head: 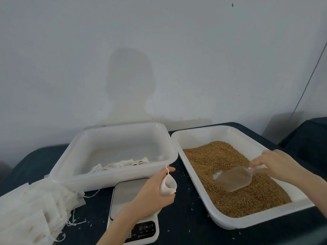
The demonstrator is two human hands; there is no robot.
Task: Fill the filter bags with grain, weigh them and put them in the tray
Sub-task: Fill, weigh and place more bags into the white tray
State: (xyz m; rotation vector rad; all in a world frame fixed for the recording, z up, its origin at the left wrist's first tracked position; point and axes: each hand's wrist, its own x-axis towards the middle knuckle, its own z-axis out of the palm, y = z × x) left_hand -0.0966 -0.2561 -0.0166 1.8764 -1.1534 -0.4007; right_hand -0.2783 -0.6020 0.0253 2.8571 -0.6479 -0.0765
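Note:
My left hand [155, 190] grips a small white filter bag [169, 185] with its mouth held open, above the right edge of the white kitchen scale [123, 195]. My right hand [276, 164] holds the handle of a clear plastic scoop [233, 179], which lies over the brown grain [221, 156] in the right white tray [194, 135]. The left white tray [74, 147] holds several flat bags [122, 164] along its near side.
A stack of empty filter bags [30, 214] with loose strings lies on the dark tablecloth [185, 218] at the near left. Stray grains dot the cloth between the trays. A pale wall rises behind the table; a cable hangs at far right.

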